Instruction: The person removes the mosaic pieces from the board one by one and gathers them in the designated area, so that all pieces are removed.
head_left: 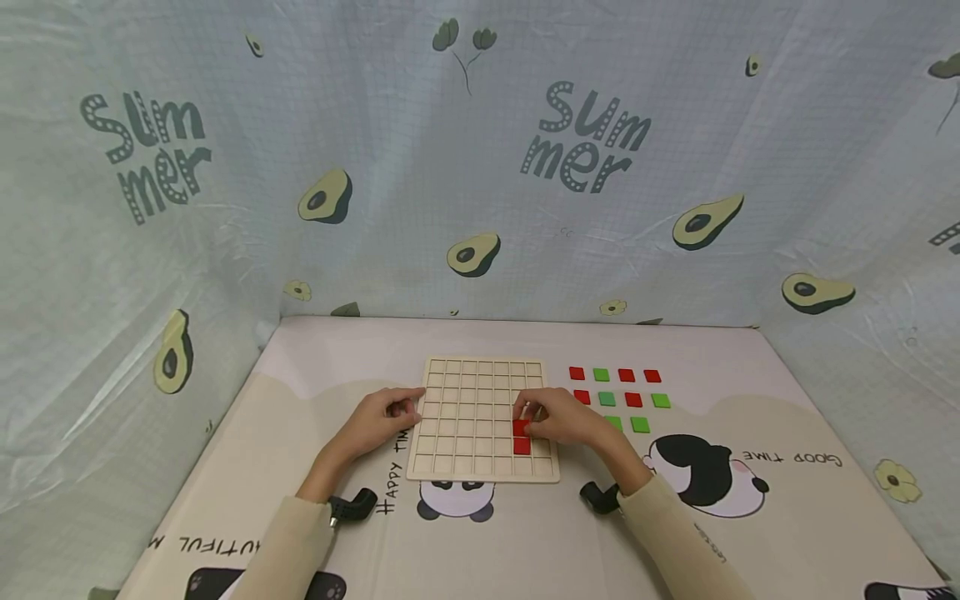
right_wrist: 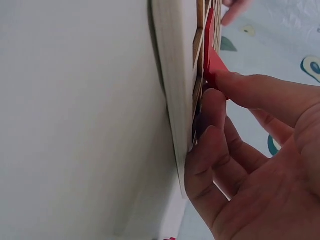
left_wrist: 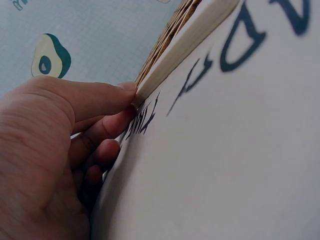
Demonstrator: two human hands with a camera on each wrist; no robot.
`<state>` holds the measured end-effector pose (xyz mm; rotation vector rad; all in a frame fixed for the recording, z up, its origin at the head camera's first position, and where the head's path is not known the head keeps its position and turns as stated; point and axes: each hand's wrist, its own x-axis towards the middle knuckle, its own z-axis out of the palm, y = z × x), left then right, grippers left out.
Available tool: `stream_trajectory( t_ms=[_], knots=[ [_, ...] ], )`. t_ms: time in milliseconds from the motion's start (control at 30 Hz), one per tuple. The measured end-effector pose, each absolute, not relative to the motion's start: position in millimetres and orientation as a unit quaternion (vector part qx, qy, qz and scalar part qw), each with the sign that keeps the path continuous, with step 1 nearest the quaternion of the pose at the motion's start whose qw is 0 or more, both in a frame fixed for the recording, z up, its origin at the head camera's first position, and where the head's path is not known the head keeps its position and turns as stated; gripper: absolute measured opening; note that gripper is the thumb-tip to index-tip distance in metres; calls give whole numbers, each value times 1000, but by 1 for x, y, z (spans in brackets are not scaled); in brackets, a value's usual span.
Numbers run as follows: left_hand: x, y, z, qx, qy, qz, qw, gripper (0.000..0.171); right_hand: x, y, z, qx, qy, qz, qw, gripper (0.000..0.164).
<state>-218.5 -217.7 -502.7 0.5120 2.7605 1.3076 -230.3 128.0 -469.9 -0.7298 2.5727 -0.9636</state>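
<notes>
A pale wooden grid board (head_left: 465, 417) lies flat on the table. My left hand (head_left: 386, 417) holds its left edge; in the left wrist view the thumb and a finger meet at the board's rim (left_wrist: 175, 52), the other fingers curled below. Over the board's right part, my right hand (head_left: 555, 415) pinches a red square tile (head_left: 520, 428). The right wrist view shows this red tile (right_wrist: 216, 65) tilted against the board, between thumb and finger. Another red tile (head_left: 522, 447) lies in a grid cell just nearer to me. The pinching fingertips partly cover the held tile.
Loose red and green square tiles (head_left: 626, 375) lie in rows right of the board, some partly hidden by the right hand. The tablecloth (head_left: 525, 542) has printed pandas and lettering. A patterned sheet (head_left: 420, 150) encloses the back and sides of the table.
</notes>
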Motion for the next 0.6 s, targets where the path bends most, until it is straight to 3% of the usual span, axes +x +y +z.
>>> stream_trajectory(
  t_ms=[600],
  knots=[
    [-220,-218,-505,163,890,426,21,46,-230,148,-464,-252,887,-369,117,16]
  ],
)
